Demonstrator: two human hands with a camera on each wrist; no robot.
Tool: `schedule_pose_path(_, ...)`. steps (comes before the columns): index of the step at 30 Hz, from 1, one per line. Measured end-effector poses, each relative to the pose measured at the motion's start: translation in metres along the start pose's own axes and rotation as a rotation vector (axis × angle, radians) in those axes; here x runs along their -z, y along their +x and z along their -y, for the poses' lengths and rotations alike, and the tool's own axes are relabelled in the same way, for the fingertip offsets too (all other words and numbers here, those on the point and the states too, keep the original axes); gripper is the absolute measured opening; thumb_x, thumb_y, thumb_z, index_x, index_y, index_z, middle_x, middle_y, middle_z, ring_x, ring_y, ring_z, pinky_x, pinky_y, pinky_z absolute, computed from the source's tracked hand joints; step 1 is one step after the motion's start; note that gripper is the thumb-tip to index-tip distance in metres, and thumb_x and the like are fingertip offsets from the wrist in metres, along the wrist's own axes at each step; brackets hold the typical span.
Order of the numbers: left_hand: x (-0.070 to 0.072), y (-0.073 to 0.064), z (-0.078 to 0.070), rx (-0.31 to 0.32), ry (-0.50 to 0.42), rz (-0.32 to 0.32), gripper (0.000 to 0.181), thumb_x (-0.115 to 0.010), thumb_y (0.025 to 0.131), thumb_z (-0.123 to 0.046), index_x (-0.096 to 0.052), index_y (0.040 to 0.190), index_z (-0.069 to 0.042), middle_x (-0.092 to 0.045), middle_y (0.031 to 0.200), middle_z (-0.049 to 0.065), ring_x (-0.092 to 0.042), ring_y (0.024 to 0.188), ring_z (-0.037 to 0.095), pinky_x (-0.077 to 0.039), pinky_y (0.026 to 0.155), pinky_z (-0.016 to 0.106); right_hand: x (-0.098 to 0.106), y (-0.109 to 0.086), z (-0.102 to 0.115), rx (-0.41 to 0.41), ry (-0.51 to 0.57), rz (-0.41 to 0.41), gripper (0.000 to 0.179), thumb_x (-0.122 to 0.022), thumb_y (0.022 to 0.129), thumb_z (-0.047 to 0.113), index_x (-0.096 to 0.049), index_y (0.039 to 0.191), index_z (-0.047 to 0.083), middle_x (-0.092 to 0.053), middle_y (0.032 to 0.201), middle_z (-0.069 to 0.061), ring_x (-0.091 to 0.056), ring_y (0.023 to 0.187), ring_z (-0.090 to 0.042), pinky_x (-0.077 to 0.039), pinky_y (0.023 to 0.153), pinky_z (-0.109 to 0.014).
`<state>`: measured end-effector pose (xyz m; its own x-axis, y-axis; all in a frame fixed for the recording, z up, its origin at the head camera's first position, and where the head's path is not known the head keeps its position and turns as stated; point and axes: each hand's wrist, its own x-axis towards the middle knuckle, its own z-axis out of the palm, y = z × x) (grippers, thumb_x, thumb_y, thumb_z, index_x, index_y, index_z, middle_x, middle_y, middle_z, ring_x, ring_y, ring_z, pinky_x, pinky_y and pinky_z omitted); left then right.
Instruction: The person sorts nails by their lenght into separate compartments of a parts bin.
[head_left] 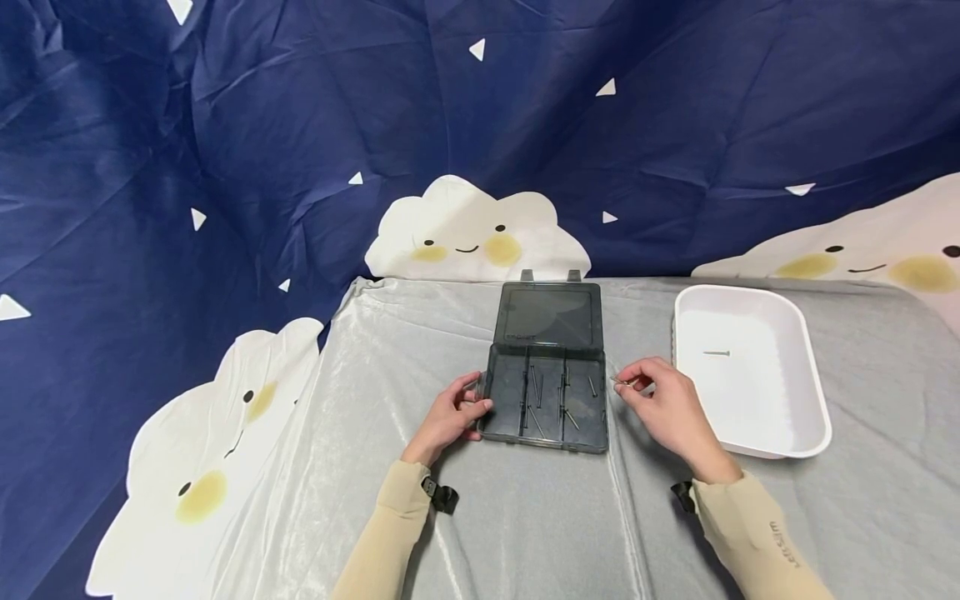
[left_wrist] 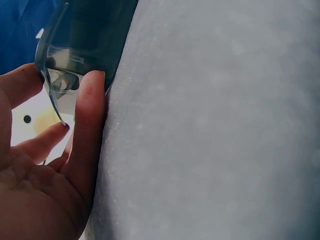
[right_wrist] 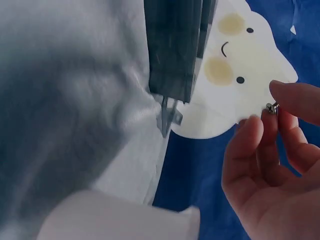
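Observation:
A dark translucent compartment box [head_left: 507, 357] lies with its lid [head_left: 551, 312] tipped back. Long thin screws [head_left: 536, 385] lie in its middle and right sections. My left hand [head_left: 448, 414] grips the box's left side; in the left wrist view the thumb [left_wrist: 91, 95] lies along one face of the corner and fingers bear on the other. Just off the box's right edge, my right hand [head_left: 663, 404] pinches a screw [right_wrist: 270, 108] between thumb and fingertips, its silver head showing in the right wrist view. Another screw [head_left: 717, 353] lies in a white tray [head_left: 813, 392] on the right.
Grey plush cloth [head_left: 525, 517] covers the table, with a raised crease running forward from the box's right side. Behind hangs a navy curtain [head_left: 315, 108] with clouds and white triangles. The tray's raised wall stands close beside my right hand.

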<state>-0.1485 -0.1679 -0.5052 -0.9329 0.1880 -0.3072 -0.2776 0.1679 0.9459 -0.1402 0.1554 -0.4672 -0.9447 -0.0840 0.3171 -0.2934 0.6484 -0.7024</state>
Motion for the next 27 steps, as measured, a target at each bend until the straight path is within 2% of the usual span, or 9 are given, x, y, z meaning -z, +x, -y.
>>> schedule_pose_path(5, 0.0, 0.0, 0.0, -0.004, 0.0, 0.004, 0.067, -0.067, 0.09, -0.008, -0.035, 0.149, -0.006, -0.053, 0.104, 0.006, -0.056, 0.073, 0.012, -0.062, 0.056, 0.031, -0.006, -0.002, 0.001, 0.014, 0.014, -0.004, 0.007, -0.072, 0.08, 0.002, -0.069, 0.084, 0.008, -0.06, 0.08, -0.003, -0.052, 0.069, -0.004, -0.047, 0.061, -0.017)
schedule_pose_path(18, 0.0, 0.001, 0.001, -0.005, 0.005, 0.005, 0.068, -0.067, 0.09, -0.009, -0.034, 0.149, -0.007, -0.054, 0.104, 0.007, -0.057, 0.072, 0.012, -0.063, 0.057, 0.032, -0.016, -0.006, 0.001, -0.086, 0.046, 0.156, 0.01, -0.071, 0.083, 0.006, -0.068, 0.092, 0.002, -0.067, 0.08, -0.003, -0.056, 0.069, -0.004, -0.049, 0.061, -0.016)
schedule_pose_path(22, 0.0, 0.001, 0.001, -0.004, 0.003, 0.005, 0.068, -0.067, 0.09, -0.009, -0.034, 0.149, -0.007, -0.055, 0.105, 0.008, -0.057, 0.072, 0.012, -0.063, 0.057, 0.033, -0.019, -0.008, 0.001, -0.102, 0.036, 0.162, 0.009, -0.07, 0.081, 0.005, -0.068, 0.089, 0.004, -0.067, 0.078, -0.002, -0.056, 0.068, -0.004, -0.049, 0.06, -0.016)
schedule_pose_path(27, 0.0, 0.001, 0.001, -0.007, 0.007, 0.0, 0.068, -0.067, 0.09, -0.009, -0.034, 0.149, -0.006, -0.055, 0.106, 0.009, -0.057, 0.072, 0.012, -0.063, 0.057, 0.033, -0.025, -0.009, -0.001, -0.075, -0.02, 0.132, 0.007, -0.071, 0.077, 0.006, -0.068, 0.081, 0.012, -0.064, 0.073, 0.003, -0.055, 0.066, -0.005, -0.046, 0.059, -0.018)
